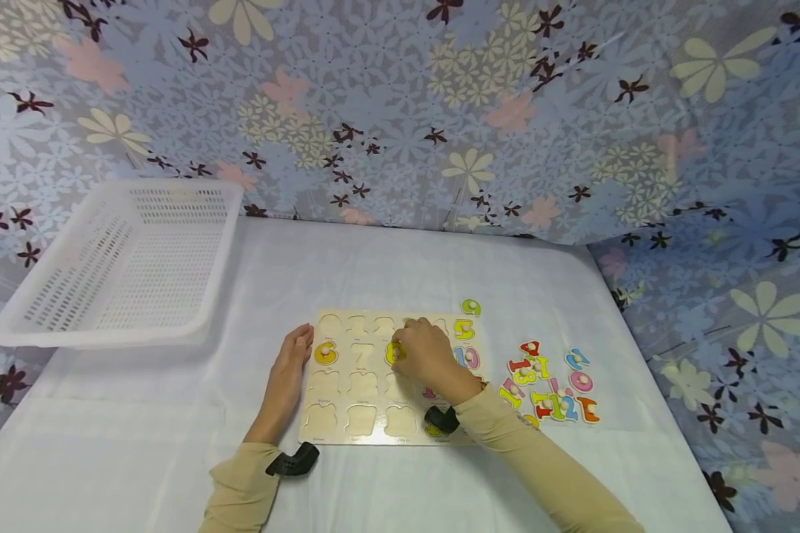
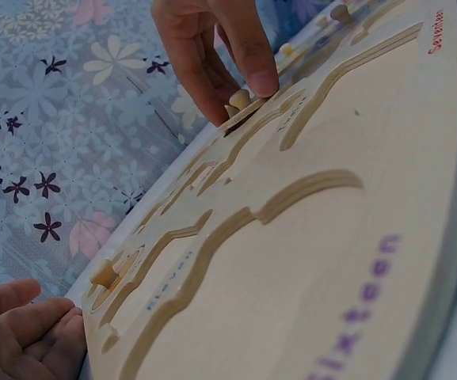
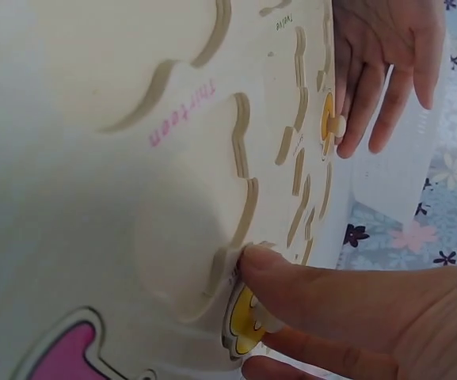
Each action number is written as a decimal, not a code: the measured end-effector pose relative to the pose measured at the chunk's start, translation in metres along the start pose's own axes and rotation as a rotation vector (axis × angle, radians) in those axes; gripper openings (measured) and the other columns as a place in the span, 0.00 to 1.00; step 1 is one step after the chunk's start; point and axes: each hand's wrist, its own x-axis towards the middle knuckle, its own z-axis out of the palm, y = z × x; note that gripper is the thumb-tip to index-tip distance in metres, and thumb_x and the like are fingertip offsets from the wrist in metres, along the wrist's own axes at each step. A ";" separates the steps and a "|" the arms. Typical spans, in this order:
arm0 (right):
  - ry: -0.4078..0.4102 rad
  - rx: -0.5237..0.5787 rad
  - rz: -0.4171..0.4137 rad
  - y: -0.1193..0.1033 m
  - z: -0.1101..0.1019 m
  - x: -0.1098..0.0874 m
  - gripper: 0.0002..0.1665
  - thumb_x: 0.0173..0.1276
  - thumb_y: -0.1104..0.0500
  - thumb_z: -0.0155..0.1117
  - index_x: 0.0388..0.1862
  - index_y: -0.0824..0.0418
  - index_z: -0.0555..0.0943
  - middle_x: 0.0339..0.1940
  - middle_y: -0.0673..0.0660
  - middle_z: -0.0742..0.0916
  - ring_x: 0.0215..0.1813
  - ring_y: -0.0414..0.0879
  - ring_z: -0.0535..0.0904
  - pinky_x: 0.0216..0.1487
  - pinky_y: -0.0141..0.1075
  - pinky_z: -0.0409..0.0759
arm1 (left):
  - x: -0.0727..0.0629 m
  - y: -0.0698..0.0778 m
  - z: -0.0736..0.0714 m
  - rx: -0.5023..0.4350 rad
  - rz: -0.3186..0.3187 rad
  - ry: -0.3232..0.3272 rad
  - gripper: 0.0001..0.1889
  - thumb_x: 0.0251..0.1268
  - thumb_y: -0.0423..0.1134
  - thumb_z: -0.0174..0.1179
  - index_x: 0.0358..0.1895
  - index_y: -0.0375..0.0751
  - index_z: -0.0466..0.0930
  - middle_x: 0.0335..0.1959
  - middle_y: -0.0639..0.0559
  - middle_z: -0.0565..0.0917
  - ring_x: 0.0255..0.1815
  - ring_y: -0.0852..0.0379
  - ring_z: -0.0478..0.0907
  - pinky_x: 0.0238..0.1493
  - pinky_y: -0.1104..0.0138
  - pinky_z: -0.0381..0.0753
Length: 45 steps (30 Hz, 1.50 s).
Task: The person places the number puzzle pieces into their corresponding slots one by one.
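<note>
A wooden number puzzle board (image 1: 362,385) with cut-out slots lies on the white-covered table. My right hand (image 1: 428,355) is over its middle, pinching a yellow number piece (image 3: 248,321) by its knob at a slot in the second row. Its shape looks like an 8, partly hidden by the fingers. My left hand (image 1: 290,374) rests along the board's left edge with fingers straight, near the orange 6 piece (image 1: 326,353) in its slot. At the board's right side sit a yellow 5 (image 1: 464,329) and a 10 (image 1: 467,358).
A green number piece (image 1: 470,306) lies at the board's upper right corner. Right of the board is a loose cluster of several coloured number pieces (image 1: 550,386). A white plastic basket (image 1: 203,296) stands at the left, and a flowered cloth (image 1: 400,111) hangs behind the table.
</note>
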 end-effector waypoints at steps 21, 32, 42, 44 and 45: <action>-0.080 0.314 0.114 0.028 -0.020 -0.025 0.23 0.56 0.57 0.76 0.52 0.53 0.85 0.44 0.52 0.85 0.54 0.52 0.75 0.46 0.44 0.78 | -0.002 -0.002 0.006 0.062 0.005 -0.012 0.28 0.79 0.53 0.38 0.74 0.45 0.56 0.73 0.48 0.63 0.74 0.51 0.53 0.73 0.53 0.49; 0.184 0.353 0.428 0.148 -0.036 -0.121 0.19 0.65 0.60 0.67 0.53 0.66 0.82 0.41 0.64 0.84 0.41 0.60 0.77 0.33 0.46 0.76 | -0.002 -0.003 0.002 0.063 0.031 0.000 0.27 0.79 0.51 0.39 0.74 0.42 0.56 0.73 0.46 0.62 0.74 0.51 0.56 0.73 0.55 0.50; 0.239 0.335 0.478 0.164 -0.019 -0.153 0.14 0.62 0.58 0.70 0.43 0.67 0.85 0.27 0.55 0.81 0.27 0.49 0.71 0.24 0.39 0.69 | -0.001 -0.002 0.005 0.081 0.054 -0.008 0.27 0.80 0.44 0.42 0.74 0.38 0.53 0.73 0.44 0.61 0.74 0.51 0.55 0.72 0.56 0.52; 0.253 0.310 0.448 0.159 -0.016 -0.147 0.13 0.62 0.57 0.71 0.39 0.65 0.85 0.26 0.54 0.81 0.27 0.48 0.71 0.24 0.39 0.68 | -0.001 -0.001 0.005 0.078 0.055 -0.010 0.26 0.80 0.43 0.41 0.75 0.37 0.53 0.74 0.44 0.61 0.74 0.51 0.55 0.72 0.57 0.52; 0.256 0.295 0.440 0.157 -0.016 -0.144 0.13 0.62 0.56 0.71 0.37 0.65 0.85 0.25 0.54 0.80 0.27 0.49 0.70 0.25 0.39 0.68 | 0.000 -0.001 0.005 0.076 0.055 -0.012 0.26 0.80 0.42 0.41 0.75 0.37 0.53 0.74 0.44 0.61 0.74 0.51 0.56 0.72 0.57 0.52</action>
